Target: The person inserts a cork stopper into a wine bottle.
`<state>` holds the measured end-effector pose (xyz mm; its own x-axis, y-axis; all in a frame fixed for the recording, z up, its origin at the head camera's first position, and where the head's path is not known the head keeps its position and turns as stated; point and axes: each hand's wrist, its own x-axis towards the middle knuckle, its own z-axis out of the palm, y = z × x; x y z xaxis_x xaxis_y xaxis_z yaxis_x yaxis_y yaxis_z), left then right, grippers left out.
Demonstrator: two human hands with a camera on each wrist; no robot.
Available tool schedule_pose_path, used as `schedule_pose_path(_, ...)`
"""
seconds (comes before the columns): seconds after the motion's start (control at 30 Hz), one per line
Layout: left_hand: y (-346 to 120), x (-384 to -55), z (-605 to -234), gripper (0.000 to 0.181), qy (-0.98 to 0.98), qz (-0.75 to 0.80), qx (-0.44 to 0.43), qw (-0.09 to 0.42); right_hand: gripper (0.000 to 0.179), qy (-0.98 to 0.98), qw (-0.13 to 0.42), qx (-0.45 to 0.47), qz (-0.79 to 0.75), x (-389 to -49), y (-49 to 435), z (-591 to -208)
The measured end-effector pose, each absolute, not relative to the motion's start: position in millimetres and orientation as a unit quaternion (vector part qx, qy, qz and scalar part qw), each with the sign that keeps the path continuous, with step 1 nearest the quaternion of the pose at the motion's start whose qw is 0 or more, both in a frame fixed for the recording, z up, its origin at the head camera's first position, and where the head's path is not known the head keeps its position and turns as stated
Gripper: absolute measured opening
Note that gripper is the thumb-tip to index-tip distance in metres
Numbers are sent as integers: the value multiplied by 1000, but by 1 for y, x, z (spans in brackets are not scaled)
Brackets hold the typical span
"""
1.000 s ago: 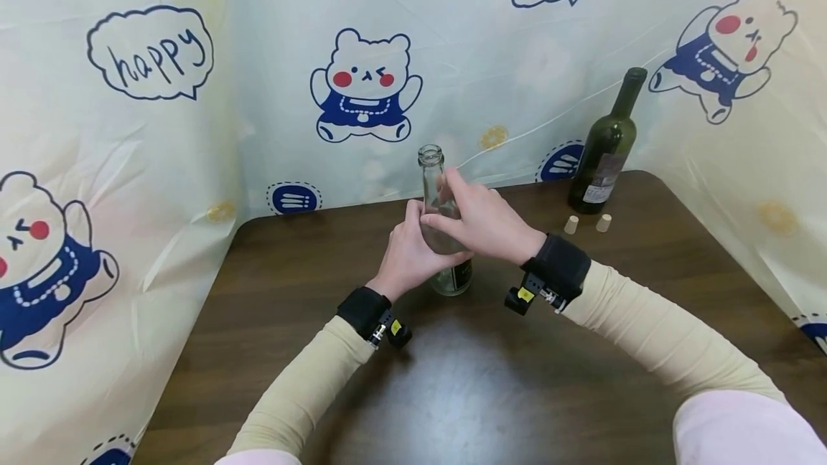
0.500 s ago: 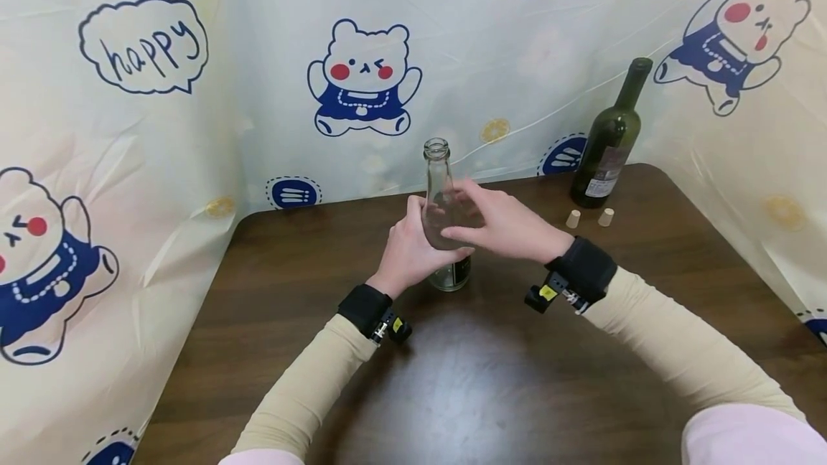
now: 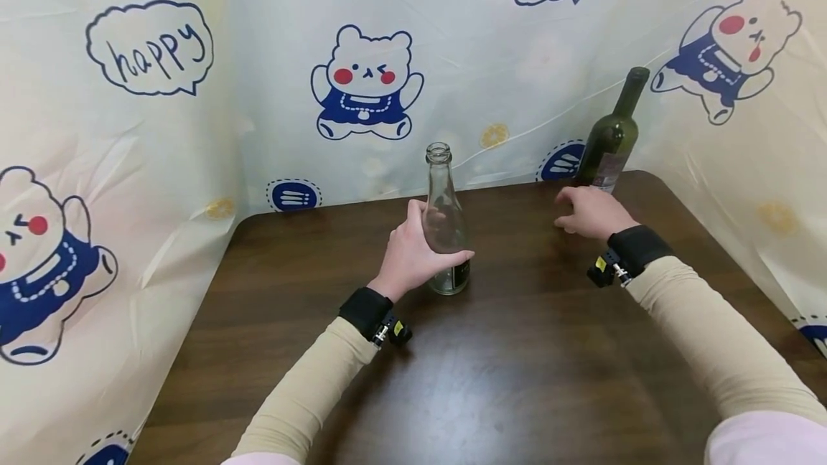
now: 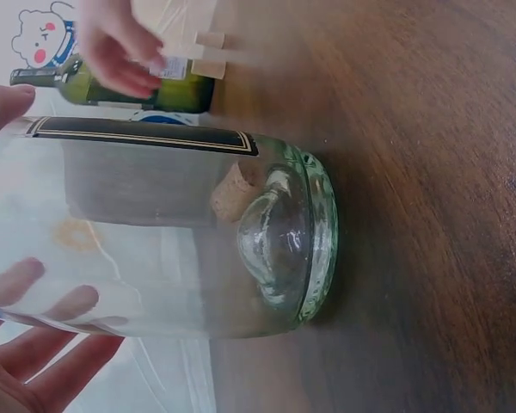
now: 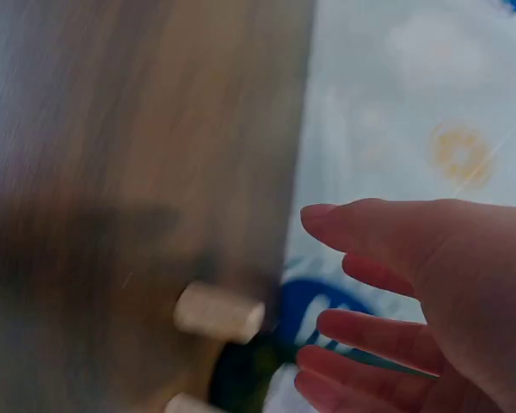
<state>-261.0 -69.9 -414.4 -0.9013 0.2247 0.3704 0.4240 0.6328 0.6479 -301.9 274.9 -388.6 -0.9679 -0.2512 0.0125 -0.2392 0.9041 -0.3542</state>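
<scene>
A clear glass bottle (image 3: 447, 217) with a dark label stands upright on the table, its mouth uncovered. My left hand (image 3: 408, 255) grips its body from the left, thumb across the front. Inside, a cork (image 4: 236, 193) lies at the bottom beside the raised glass base. My right hand (image 3: 596, 212), holding nothing, hovers in front of the green wine bottle (image 3: 610, 141) with fingers loosely bent. Two more corks stand by that bottle: a nearer cork (image 5: 219, 311) and another cork (image 5: 192, 404) partly cut off by the right wrist view. In the head view the right hand hides both.
The brown wooden table (image 3: 491, 379) has its far edge close behind both bottles. A pale curtain (image 3: 258, 92) printed with bears hangs round the back and sides.
My right hand has let go of the clear bottle and moved right, over to the corks and the green bottle. The left hand keeps its hold in the same place.
</scene>
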Motion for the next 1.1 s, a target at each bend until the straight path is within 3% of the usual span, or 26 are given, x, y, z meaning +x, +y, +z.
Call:
schedule_pose_path(0.4, -68, -259, -414, 91, -895, -392, -179, 119, 48, 980, 85, -63, -168, -327, 304, -434)
schedule_pose_path(0.6, -70, -260, -414, 91, -893, -395, -181, 122, 35, 984, 71, -62, -151, -334, 302, -442)
schedule_pose_path(0.83, -70, -259, -414, 91, -893, -396, -178, 118, 33, 984, 59, -49, -158, -337, 301, -445)
schedule_pose_path(1.1, -70, -260, -415, 91, -893, -394, -179, 125, 36, 980, 0, -78, -185, -337, 278, -409)
